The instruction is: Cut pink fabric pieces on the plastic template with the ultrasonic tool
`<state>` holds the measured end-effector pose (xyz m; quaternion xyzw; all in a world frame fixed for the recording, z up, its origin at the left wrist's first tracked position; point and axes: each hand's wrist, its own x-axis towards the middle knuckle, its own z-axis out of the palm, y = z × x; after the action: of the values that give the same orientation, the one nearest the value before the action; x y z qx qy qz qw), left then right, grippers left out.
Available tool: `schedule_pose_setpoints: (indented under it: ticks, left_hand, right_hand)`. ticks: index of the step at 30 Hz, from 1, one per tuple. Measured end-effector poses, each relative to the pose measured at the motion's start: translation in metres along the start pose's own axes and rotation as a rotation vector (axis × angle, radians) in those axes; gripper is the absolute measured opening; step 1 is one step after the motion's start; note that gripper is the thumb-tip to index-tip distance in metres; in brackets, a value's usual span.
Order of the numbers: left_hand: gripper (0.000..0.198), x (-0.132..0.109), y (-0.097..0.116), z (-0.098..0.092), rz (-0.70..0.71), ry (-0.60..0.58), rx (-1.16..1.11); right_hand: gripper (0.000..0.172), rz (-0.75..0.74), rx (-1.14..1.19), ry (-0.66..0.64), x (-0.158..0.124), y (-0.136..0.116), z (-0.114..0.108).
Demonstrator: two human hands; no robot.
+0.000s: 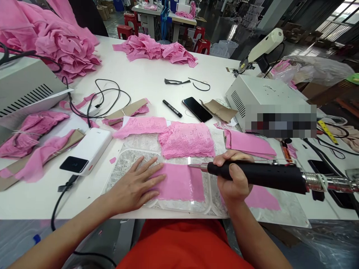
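Observation:
My left hand [137,183] lies flat with fingers spread, pressing the left edge of a pink fabric piece [182,183] that rests on a clear glass plate [168,205]. My right hand [232,179] is wrapped round the black handle of a cutting tool [263,173]. The tool's metal tip [193,166] touches the upper right corner of the fabric piece. Just behind lies a stack of pink lace pieces [186,140].
White table with a power bank [84,151], black cables [101,101], marker [172,108], phone [197,109], cardboard scraps, and grey machine boxes left [25,87] and right [260,99]. Pink fabric heaps [157,48] lie farther back. More pink pieces [249,144] sit right.

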<state>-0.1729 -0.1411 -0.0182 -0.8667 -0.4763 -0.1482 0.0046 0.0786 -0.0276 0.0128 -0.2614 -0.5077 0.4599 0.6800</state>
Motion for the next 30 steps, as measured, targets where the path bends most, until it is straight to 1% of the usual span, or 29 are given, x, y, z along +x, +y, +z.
schedule_pose_setpoints:
  ticks: [5,9,13,15,18,21,24,27,30]
  left_hand:
    - [0.039,0.001,-0.001,0.0,0.005,-0.001,0.003]
    - [0.039,0.001,-0.002,-0.002,0.019,0.01,-0.001]
    - [0.036,0.005,0.002,-0.006,0.056,0.061,-0.03]
    - [0.033,0.013,0.01,-0.007,0.076,0.08,-0.039]
    - [0.028,0.035,0.025,-0.004,0.121,0.111,-0.046]
    - [0.028,0.062,0.038,0.005,0.153,0.116,-0.039]
    - [0.029,0.083,0.043,0.016,0.164,0.078,-0.011]
    - [0.03,0.091,0.044,0.025,0.163,0.021,-0.002]
    - [0.03,0.091,0.044,0.029,0.166,-0.008,-0.008]
  right_hand:
    - [0.01,-0.004,0.002,0.0,0.001,0.001,-0.001]
    - [0.011,0.012,0.027,0.096,0.008,-0.004,-0.01]
    - [0.011,0.012,0.013,0.187,0.014,-0.01,-0.023]
    - [0.013,0.005,0.006,0.207,0.015,-0.012,-0.028]
    - [0.015,0.019,-0.003,0.218,0.014,-0.011,-0.033]
    - [0.015,0.02,0.001,0.204,0.012,-0.01,-0.033]
    - [0.014,-0.01,0.012,0.202,0.012,-0.011,-0.033]
    - [0.015,-0.034,0.014,0.21,0.014,-0.012,-0.033]
    - [0.014,-0.027,0.014,0.207,0.014,-0.011,-0.034]
